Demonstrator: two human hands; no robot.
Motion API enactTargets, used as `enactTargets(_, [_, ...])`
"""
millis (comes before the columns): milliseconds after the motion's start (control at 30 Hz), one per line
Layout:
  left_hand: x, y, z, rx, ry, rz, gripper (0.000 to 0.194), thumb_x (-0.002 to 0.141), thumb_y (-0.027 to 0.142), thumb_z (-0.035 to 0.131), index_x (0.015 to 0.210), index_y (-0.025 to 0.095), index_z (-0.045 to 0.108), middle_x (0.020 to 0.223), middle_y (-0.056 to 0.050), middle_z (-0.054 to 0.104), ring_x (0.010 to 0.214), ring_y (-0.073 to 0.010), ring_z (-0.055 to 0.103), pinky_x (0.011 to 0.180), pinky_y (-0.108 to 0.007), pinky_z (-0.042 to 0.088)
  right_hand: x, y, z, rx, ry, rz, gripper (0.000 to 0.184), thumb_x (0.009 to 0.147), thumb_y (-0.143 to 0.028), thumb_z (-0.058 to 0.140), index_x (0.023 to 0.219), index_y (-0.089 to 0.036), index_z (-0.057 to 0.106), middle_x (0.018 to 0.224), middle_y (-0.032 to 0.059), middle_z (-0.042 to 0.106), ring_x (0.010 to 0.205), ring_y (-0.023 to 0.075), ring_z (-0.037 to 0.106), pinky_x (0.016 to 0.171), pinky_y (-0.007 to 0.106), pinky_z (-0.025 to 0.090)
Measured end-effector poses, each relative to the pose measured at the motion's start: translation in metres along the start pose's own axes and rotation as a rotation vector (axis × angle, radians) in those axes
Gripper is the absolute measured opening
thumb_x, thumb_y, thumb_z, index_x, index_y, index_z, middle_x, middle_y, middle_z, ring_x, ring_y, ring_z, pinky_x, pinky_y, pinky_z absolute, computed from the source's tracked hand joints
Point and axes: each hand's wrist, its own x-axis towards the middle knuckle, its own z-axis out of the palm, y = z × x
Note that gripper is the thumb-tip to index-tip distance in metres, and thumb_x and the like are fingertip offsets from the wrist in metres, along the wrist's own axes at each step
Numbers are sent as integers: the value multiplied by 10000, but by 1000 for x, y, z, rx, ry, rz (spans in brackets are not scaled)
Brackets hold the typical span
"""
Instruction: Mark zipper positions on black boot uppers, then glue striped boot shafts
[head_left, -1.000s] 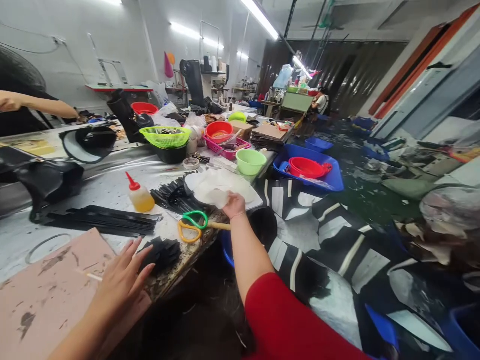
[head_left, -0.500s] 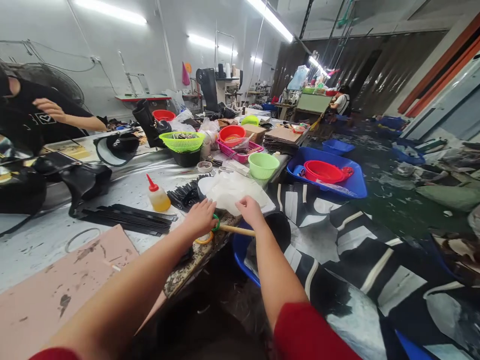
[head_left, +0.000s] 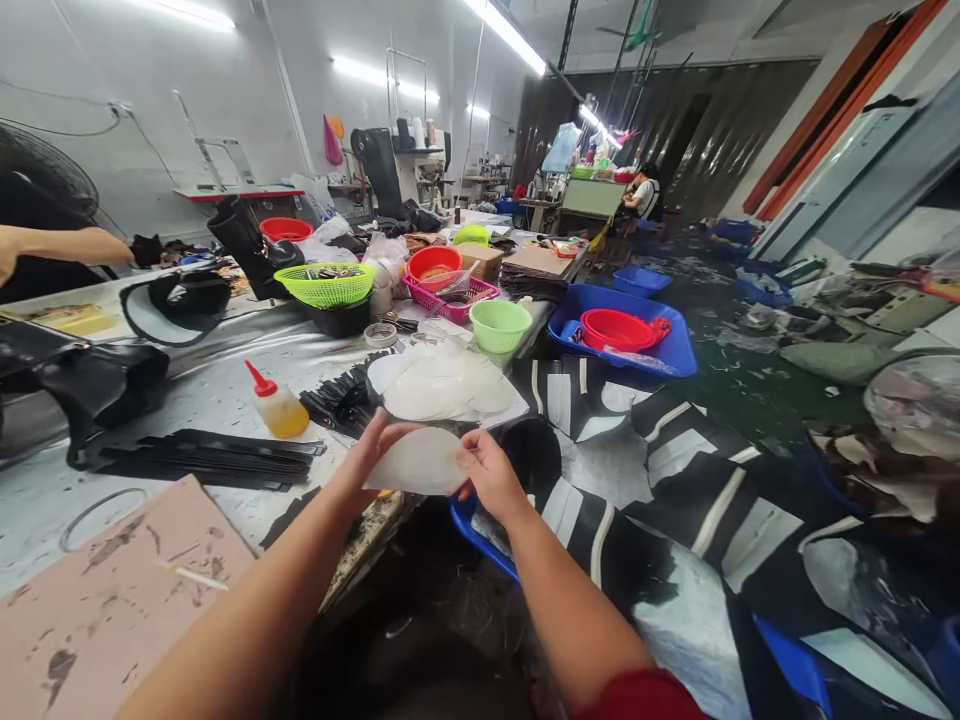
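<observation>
Between my two hands is a thin off-white half-oval piece [head_left: 417, 462], curved along its top edge. My left hand [head_left: 369, 458] grips its left end. The fingers and thumb of my right hand [head_left: 489, 474] pinch its right end. Just beyond lies a pile of similar white pieces [head_left: 450, 382] on the table. To the left of the pile is a bundle of black strips [head_left: 341, 397]. A glue-like bottle with yellow liquid and a red nozzle [head_left: 279, 402] stands farther left.
Flat black strips [head_left: 206, 460] and a stained pink board [head_left: 112, 600] lie at left. A light green basket [head_left: 500, 325] stands behind the pile. Black-and-white cut panels [head_left: 607, 455] spread over the right side. A blue tub [head_left: 667, 330] holds a red basin. A co-worker's arm [head_left: 67, 243] shows at far left.
A white piece is now held between my hands, which have come back from the pile's near edge. The wooden handle and green ring near my hands are out of sight. The view has shifted right.
</observation>
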Motion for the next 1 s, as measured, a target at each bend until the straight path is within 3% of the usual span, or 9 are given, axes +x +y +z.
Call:
enactTargets(133, [-48, 4, 5, -142, -384, -202, 518, 708, 560, 489, 913, 94, 582, 709, -82, 652, 643, -202, 610, 560, -285, 470, -24, 7, -17, 23, -63, 148, 314, 673, -428, 624, 781, -216, 419, 573, -76, 526, 434, 87, 521, 375, 184, 402])
enactTargets(300, [-97, 7, 21, 174, -392, -57, 306, 738, 411, 484, 749, 135, 614, 648, -21, 606, 587, -137, 534, 545, -215, 402, -71, 20, -28, 155, -369, 349, 369, 527, -268, 732, 781, -194, 474, 669, -67, 541, 591, 75, 521, 537, 184, 413])
enactTargets(400, [-128, 2, 32, 350, -537, 38, 283, 789, 373, 450, 740, 175, 646, 609, 5, 600, 544, -109, 509, 530, -186, 357, -103, 33, -29, -74, -480, 459, 181, 594, -194, 656, 706, -172, 516, 620, -65, 522, 557, 66, 474, 521, 179, 366])
enactTargets(500, [-155, -6, 37, 374, -561, 10, 335, 817, 404, 411, 742, 173, 642, 599, 8, 595, 532, -103, 505, 511, -175, 343, -122, 39, -33, -424, -510, 394, 97, 625, -81, 571, 660, -171, 559, 603, -56, 531, 563, 75, 475, 529, 183, 361])
enactTargets(567, [-167, -9, 35, 327, -524, -45, 373, 824, 431, 383, 735, 163, 628, 625, -3, 611, 569, -120, 534, 527, -176, 375, -121, 39, -41, -601, -416, 245, 133, 634, -59, 548, 636, -189, 578, 620, -37, 556, 603, 100, 506, 585, 210, 395])
enactTargets(733, [-194, -4, 11, 134, -349, -162, 345, 774, 474, 444, 835, 200, 645, 793, -29, 689, 725, -193, 619, 660, -230, 482, -92, 50, -87, -797, 289, 56, 225, 521, -163, 705, 721, -223, 622, 817, 24, 612, 810, 199, 558, 766, 337, 435])
enactTargets(833, [-221, -7, -3, 92, -239, -214, 321, 734, 490, 497, 782, 219, 662, 761, -18, 694, 719, -208, 630, 668, -243, 504, -82, 58, -114, -786, 330, 112, 211, 488, -213, 719, 678, -214, 628, 666, 3, 619, 648, 190, 577, 639, 325, 467])
enactTargets(900, [-244, -17, -12, 55, -182, -249, 329, 709, 504, 524, 800, 224, 671, 782, -22, 699, 754, -227, 640, 695, -258, 515, -82, 55, -126, -814, 375, 106, 67, 589, -262, 639, 630, -214, 618, 564, 0, 592, 581, 188, 568, 595, 320, 458])
enactTargets(1000, [-282, -37, -27, -4, -40, -339, 387, 668, 543, 555, 893, 248, 666, 867, -21, 703, 848, -266, 639, 753, -305, 525, -93, 27, -133, -880, 497, 60, 189, 721, -302, 470, 681, -209, 629, 565, 47, 600, 632, 222, 587, 627, 346, 440])
